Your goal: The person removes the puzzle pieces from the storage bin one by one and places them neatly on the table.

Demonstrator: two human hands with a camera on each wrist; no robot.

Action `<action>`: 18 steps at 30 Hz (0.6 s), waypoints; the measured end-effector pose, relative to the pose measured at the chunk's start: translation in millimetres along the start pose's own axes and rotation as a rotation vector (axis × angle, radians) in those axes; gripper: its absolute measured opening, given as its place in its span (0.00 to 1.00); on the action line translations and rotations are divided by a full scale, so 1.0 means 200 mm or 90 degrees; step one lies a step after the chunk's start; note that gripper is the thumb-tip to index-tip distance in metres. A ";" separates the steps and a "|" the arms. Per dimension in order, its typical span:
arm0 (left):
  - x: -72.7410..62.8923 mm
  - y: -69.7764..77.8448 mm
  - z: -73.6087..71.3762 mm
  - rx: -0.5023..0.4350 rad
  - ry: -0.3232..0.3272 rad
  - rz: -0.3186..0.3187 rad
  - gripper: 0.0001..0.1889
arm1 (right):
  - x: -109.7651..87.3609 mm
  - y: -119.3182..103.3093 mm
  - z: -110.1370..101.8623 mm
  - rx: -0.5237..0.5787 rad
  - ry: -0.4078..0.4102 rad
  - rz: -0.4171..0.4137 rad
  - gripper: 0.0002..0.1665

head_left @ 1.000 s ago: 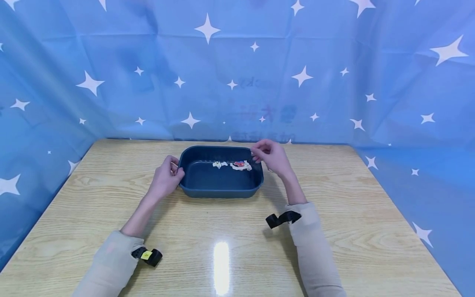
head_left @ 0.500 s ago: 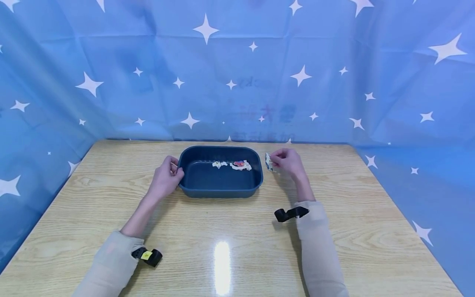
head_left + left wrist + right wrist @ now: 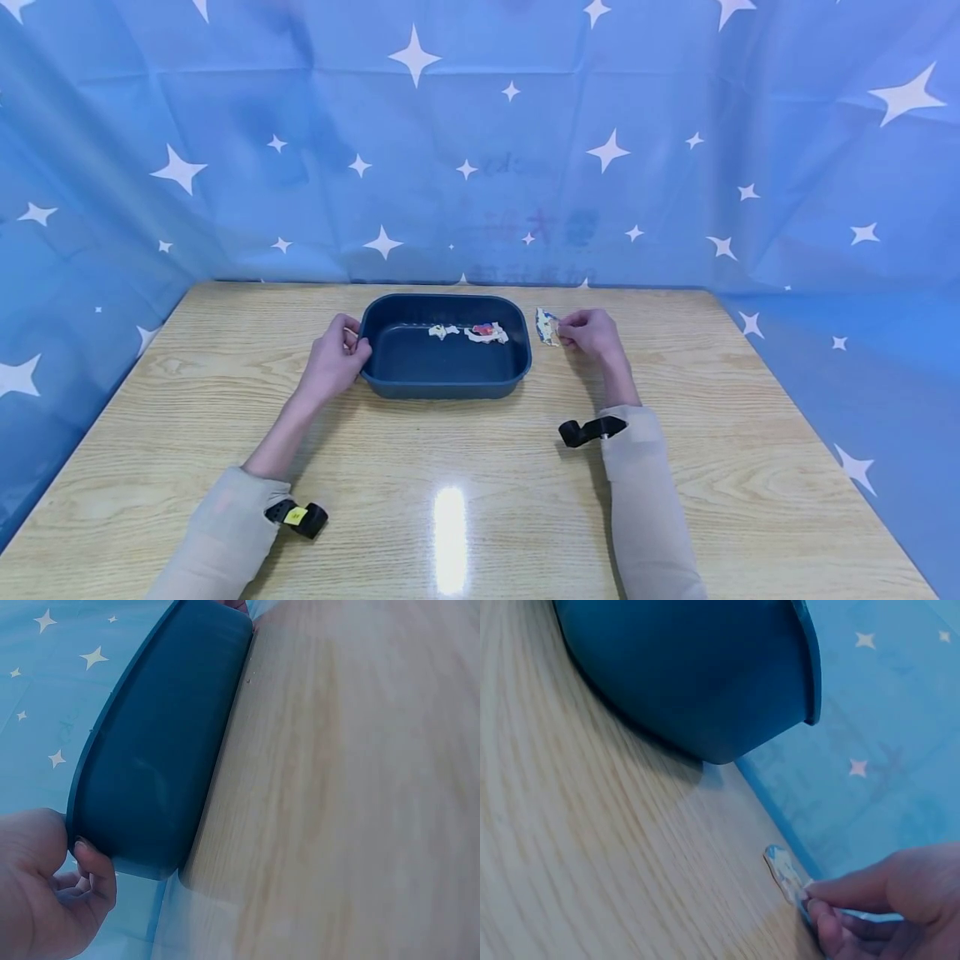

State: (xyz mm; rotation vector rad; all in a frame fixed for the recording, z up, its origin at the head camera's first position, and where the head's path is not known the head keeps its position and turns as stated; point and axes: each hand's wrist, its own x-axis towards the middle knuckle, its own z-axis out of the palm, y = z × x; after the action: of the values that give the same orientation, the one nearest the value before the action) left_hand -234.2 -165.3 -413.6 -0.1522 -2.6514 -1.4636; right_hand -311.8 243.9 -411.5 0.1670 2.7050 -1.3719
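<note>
My left hand grips the left end of a dark blue plastic basin, thumb and fingers at its rim, also seen in the left wrist view. Two small pieces lie inside: a white and yellow scrap and a larger white one with red and blue print. To the right of the basin, my right hand pinches the edge of a flat, ragged white scrap with blue and yellowish print. In the right wrist view, thumb and finger meet on that scrap, low over the tabletop.
The basin stands on a light wood-grain table, near its far edge. Behind and at the sides hangs a blue curtain with white stars. Each sleeve carries a black wrist camera, one at the left and one at the right.
My right hand has moved from the basin's right rim to the right and slightly down, and the printed scrap now shows at its fingertips. The left hand and basin have stayed put.
</note>
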 end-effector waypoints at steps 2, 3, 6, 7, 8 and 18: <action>0.00 0.00 0.00 0.000 -0.001 0.000 0.11 | 0.00 0.00 0.00 -0.011 -0.001 -0.004 0.14; 0.00 0.00 0.00 0.000 -0.001 0.001 0.11 | 0.00 0.00 0.00 -0.014 -0.002 -0.005 0.14; 0.00 0.00 0.00 0.000 0.000 0.004 0.11 | -0.01 0.00 -0.01 -0.022 -0.006 -0.004 0.14; 0.00 0.00 0.00 0.000 0.000 0.005 0.11 | -0.01 0.00 -0.01 -0.024 -0.008 -0.002 0.14; 0.00 0.00 0.00 0.000 0.001 0.005 0.11 | -0.01 0.00 -0.01 -0.022 -0.010 -0.001 0.13; 0.00 0.00 0.00 0.001 0.002 0.007 0.11 | -0.02 0.01 -0.03 -0.006 -0.025 -0.029 0.14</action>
State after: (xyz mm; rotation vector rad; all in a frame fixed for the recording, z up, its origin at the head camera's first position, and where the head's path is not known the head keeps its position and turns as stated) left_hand -234.3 -165.7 -414.0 -0.1630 -2.6456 -1.4567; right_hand -308.0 249.2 -409.2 0.0768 2.6980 -1.3602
